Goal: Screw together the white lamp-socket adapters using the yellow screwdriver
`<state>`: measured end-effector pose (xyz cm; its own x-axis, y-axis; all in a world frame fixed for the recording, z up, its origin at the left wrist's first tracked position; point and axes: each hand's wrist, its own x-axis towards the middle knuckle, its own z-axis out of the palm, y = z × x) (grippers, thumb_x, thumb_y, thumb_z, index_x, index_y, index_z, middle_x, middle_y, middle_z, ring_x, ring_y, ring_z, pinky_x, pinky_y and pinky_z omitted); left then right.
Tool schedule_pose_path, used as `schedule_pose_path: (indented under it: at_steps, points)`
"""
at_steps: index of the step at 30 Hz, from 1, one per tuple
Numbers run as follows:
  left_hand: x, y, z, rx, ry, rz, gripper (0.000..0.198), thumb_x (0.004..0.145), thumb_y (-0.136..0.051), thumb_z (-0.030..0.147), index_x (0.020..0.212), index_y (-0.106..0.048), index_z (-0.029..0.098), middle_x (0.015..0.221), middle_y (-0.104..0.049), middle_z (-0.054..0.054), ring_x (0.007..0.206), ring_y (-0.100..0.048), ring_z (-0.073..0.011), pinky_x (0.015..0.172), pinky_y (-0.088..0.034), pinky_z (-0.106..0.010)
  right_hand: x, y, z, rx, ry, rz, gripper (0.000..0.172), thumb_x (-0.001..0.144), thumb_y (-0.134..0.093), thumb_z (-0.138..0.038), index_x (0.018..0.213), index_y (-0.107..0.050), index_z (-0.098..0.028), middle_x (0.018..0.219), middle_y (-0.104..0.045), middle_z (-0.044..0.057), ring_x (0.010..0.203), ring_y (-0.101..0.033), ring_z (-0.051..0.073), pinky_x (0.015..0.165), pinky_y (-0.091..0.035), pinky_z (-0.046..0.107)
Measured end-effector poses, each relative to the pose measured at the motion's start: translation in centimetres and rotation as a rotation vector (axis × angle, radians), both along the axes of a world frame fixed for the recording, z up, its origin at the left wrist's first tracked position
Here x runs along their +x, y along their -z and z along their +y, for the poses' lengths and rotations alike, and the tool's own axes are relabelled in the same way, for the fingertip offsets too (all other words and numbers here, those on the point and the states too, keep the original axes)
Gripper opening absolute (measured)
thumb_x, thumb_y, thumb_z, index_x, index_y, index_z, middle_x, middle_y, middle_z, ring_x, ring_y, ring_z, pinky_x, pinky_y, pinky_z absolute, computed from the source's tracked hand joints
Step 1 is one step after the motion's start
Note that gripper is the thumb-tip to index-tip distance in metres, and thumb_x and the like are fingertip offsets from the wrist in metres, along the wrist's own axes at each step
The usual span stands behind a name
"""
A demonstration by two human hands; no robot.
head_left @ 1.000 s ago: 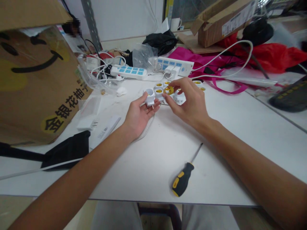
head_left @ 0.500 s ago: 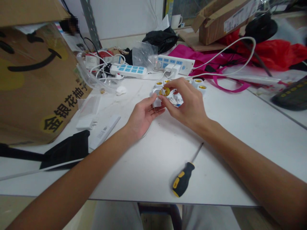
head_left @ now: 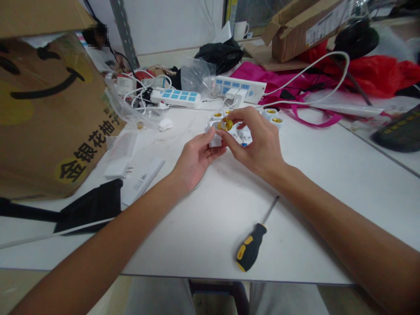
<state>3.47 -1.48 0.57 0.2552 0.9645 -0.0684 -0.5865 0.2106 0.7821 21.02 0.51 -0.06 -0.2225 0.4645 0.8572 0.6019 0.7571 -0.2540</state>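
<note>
Over the table, my left hand (head_left: 196, 158) is closed on a white plug-in lamp socket housing (head_left: 215, 140), its metal prongs pointing down past the fingers. A brass-coloured threaded socket sleeve (head_left: 226, 125) is pinched between the thumb and fingertips of my right hand (head_left: 257, 139). The sleeve lies tilted against the housing's upper side; whether it sits inside cannot be made out. Behind my hands stand several white lamp sockets (head_left: 276, 120) with brass-coloured insides, partly hidden by my right hand. A black and yellow screwdriver (head_left: 252, 247) lies nearer the front edge, its tip toward my right forearm.
Two power strips (head_left: 177, 97) with tangled cables lie at the back. On the left stand a large cardboard box (head_left: 49, 131), a white adapter (head_left: 116, 169) and a flat white box (head_left: 144, 180). Pink fabric (head_left: 278, 81) and a red bag (head_left: 377, 74) fill the back right.
The brass-coloured sleeve has turned slightly in my right fingertips, showing more of its threaded side. Both hands stay in nearly the same place.
</note>
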Motion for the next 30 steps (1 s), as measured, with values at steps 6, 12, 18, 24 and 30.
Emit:
schedule_pose_path:
  at_steps: [6,12,18,24,30]
  points:
    - [0.01,-0.14,-0.05,-0.005,-0.013,-0.032,0.012,0.103,-0.075,0.025,0.096,-0.078,0.016,0.1,-0.078,-0.006,0.087,-0.073,-0.0152,0.097,-0.06,-0.031,-0.09,-0.36,-0.11,0.007,-0.053,-0.013,0.009,0.108,-0.066,-0.037,0.108,-0.07,-0.03,0.114,-0.077,0.009,0.109,-0.076,0.031,0.095,-0.064,0.051]
    - [-0.13,-0.07,0.0,-0.029,-0.012,-0.081,0.006,0.102,-0.075,0.02,0.104,-0.078,0.015,0.103,-0.079,-0.005,0.089,-0.074,-0.0134,0.099,-0.059,-0.029,-0.11,0.07,0.23,0.037,-0.059,0.002,0.012,0.107,-0.068,-0.034,0.104,-0.078,-0.027,0.117,-0.078,0.01,0.106,-0.077,0.03,0.092,-0.064,0.049]
    - [-0.31,0.08,0.14,-0.036,-0.025,-0.076,0.01,0.099,-0.078,0.021,0.108,-0.079,0.017,0.105,-0.08,-0.006,0.091,-0.075,-0.0145,0.103,-0.058,-0.031,-0.06,0.26,0.31,0.057,-0.075,-0.009,0.011,0.106,-0.071,-0.029,0.109,-0.082,-0.029,0.118,-0.078,0.009,0.106,-0.077,0.028,0.088,-0.065,0.046]
    - [-0.15,-0.14,-0.08,-0.02,-0.022,-0.066,0.006,0.101,-0.076,0.021,0.102,-0.078,0.016,0.102,-0.079,-0.005,0.089,-0.074,-0.0138,0.1,-0.059,-0.03,-0.03,0.2,0.29,0.053,-0.045,-0.032,0.013,0.107,-0.069,-0.032,0.109,-0.081,-0.029,0.119,-0.079,0.01,0.108,-0.077,0.029,0.09,-0.065,0.049]
    - [-0.17,-0.28,-0.07,-0.021,-0.048,-0.059,0.009,0.099,-0.077,0.019,0.108,-0.079,0.017,0.106,-0.08,-0.004,0.092,-0.073,-0.0135,0.103,-0.056,-0.03,-0.23,0.22,0.29,0.021,-0.064,-0.057,0.018,0.111,-0.061,-0.034,0.112,-0.079,-0.031,0.127,-0.076,0.013,0.115,-0.075,0.032,0.095,-0.066,0.055]
